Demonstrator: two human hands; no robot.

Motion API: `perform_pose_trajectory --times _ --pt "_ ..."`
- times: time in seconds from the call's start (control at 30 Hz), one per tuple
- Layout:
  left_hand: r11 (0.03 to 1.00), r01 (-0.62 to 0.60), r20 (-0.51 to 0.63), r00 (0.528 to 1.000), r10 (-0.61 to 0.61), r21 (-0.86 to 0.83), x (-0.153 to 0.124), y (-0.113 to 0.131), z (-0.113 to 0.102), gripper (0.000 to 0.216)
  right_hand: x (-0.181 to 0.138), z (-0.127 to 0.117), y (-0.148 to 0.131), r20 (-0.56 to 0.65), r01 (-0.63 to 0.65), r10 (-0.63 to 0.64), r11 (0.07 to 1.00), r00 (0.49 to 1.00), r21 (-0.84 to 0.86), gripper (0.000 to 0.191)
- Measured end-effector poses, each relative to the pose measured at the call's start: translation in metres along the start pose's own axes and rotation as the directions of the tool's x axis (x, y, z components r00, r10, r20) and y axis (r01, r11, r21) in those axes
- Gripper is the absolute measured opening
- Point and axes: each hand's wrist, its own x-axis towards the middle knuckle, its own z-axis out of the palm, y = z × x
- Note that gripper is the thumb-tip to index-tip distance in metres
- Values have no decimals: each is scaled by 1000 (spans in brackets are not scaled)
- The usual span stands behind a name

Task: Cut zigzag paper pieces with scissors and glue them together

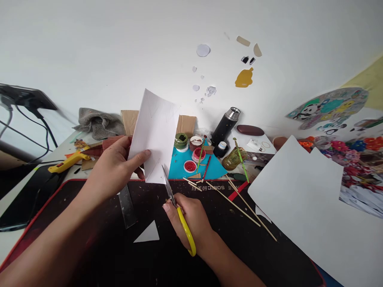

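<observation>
White wall (119, 52) rises behind a dark, red-edged mat (104, 255). Above the mat, a person's left hand (115, 169) pinches a white paper sheet (158, 131), thumb in front, fingers behind, probably to steady it with its drawn lines facing the person. The right hand (191, 217), fingers curled around yellow-handled scissors (187, 231), aims them up at the sheet's lower right edge. Paint pots (177, 140) stand beyond, likely clear of the blades.
</observation>
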Motion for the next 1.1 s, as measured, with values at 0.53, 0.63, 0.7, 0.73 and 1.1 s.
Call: perform_pose_trajectory --times 0.53,0.63,0.7,0.73,1.1 --pt "1000 -4 -5 1000 4 16 1 -5 -1 45 1 1 0 3 -9 9 1000 1000 -4 33" --pt "1000 -2 1 1000 2 13 1 -4 -1 45 1 1 0 8 -14 14 1000 1000 -4 35" --pt "1000 -5 -8 1000 5 23 1 -4 -1 45 1 1 0 3 -8 8 1000 1000 -7 36" --pt "1000 -7 -12 1000 7 26 1 -4 -1 45 1 1 0 -1 -5 5 1000 1000 -9 37" --pt "1000 -7 -8 1000 7 -15 3 -5 1 44 0 2 1 -2 -18 18 1000 1000 -12 38"
